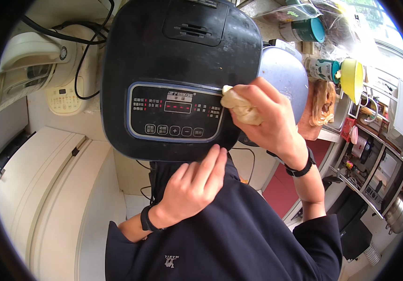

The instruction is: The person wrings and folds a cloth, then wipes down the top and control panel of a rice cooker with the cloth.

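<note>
A large black Peskoe rice cooker (134,45) fills the view before me, its lid down. On its front part is a control panel (145,117) with lit red dashes and a row of buttons. My right hand (271,119) grips a crumpled pale yellow cloth (241,109), which touches the lid at the panel's upper right corner. My left hand (192,188) holds nothing; its outstretched fingertips rest at the cooker's front edge, below the panel. The left thumb is hidden. Both wrists wear dark bands.
A grey-blue lidded appliance (285,77) stands close on the right. Beyond it are green-lidded cans (317,30), a yellow bowl (352,80) and an orange plastic bag (324,105). At left are a cream appliance (66,95), black cables (78,75) and a white cabinet (46,168).
</note>
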{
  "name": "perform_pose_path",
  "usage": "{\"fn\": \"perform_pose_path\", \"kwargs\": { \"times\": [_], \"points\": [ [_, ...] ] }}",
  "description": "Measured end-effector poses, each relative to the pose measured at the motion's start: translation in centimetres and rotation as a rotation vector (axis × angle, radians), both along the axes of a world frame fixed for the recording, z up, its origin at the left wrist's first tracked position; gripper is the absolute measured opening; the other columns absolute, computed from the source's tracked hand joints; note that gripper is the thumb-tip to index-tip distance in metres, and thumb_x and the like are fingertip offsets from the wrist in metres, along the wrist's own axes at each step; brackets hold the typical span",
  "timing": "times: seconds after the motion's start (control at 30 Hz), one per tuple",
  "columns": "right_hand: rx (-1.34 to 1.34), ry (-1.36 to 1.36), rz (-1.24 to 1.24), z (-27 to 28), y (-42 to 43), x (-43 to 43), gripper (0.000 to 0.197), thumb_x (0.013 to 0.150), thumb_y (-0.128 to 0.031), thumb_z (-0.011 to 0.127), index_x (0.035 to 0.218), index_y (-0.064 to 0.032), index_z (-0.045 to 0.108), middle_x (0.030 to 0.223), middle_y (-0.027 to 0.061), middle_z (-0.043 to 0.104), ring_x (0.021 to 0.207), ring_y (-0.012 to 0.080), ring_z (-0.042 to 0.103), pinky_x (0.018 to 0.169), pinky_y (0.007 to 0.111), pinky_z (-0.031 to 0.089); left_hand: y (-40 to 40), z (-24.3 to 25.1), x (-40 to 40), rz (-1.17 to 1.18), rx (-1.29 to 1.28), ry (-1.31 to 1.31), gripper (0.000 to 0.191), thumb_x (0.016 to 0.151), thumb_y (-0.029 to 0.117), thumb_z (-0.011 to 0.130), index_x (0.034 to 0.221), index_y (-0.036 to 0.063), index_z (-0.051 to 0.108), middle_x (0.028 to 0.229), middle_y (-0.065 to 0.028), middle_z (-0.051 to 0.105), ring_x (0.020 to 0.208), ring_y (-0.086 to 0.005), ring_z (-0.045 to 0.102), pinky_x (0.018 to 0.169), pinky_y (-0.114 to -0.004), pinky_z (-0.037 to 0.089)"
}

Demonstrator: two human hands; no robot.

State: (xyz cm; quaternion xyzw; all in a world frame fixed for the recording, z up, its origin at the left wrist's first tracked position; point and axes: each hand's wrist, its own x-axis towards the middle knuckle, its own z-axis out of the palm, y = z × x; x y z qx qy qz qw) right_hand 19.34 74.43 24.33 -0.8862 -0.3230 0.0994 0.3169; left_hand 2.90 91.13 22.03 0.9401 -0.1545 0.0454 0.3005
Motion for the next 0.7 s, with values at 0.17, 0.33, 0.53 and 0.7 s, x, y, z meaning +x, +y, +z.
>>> {"fn": "perform_pose_path", "kwargs": {
  "times": [0.17, 0.33, 0.53, 0.7],
  "points": [
    [-0.090, -0.137, 0.140, -0.7, 0.9, -1.4, 0.026, 0.076, -0.010, 0.081, 0.095, -0.0077, 0.063, 0.083, 0.0075, 0.054, 0.067, 0.0282, 0.060, 0.061, 0.041, 0.050, 0.1, -0.4, 0.1, 0.005, 0.004, 0.004, 0.040, 0.082, 0.011, 0.075, 0.120, -0.0004, 0.074, 0.127, -0.0101, 0.072, 0.059, -0.0136, 0.056, 0.060, -0.027, 0.049],
    [-0.093, -0.140, 0.224, -0.7, 0.8, -0.7, 0.034, 0.067, -0.008, 0.080, 0.096, -0.0058, 0.062, 0.087, 0.0072, 0.054, 0.072, 0.0238, 0.061, 0.067, 0.038, 0.050, -0.6, 0.0, -0.2, 0.008, 0.097, 0.009, 0.035, 0.085, 0.014, 0.074, 0.117, 0.0000, 0.075, 0.127, -0.0094, 0.072, 0.056, -0.0133, 0.052, 0.058, -0.027, 0.046],
    [-0.138, -0.153, 0.305, -0.3, 0.5, -2.5, 0.029, 0.069, -0.007, 0.079, 0.092, -0.0054, 0.063, 0.081, 0.0047, 0.051, 0.068, 0.0216, 0.057, 0.063, 0.037, 0.046, -0.6, -0.1, -0.3, 0.011, 0.046, 0.040, 0.036, 0.086, 0.016, 0.074, 0.118, -0.0005, 0.074, 0.128, -0.0090, 0.071, 0.057, -0.0138, 0.052, 0.059, -0.026, 0.047],
    [-0.109, -0.192, 0.223, -0.6, 1.6, -0.5, 0.027, 0.072, -0.006, 0.080, 0.093, -0.0057, 0.064, 0.082, 0.0070, 0.053, 0.069, 0.0247, 0.059, 0.063, 0.037, 0.047, -0.9, 0.5, 0.5, 0.068, -0.005, 0.028, 0.034, 0.085, 0.016, 0.075, 0.115, -0.0002, 0.074, 0.124, -0.0107, 0.072, 0.060, -0.0158, 0.058, 0.061, -0.026, 0.050]
  ]
}}
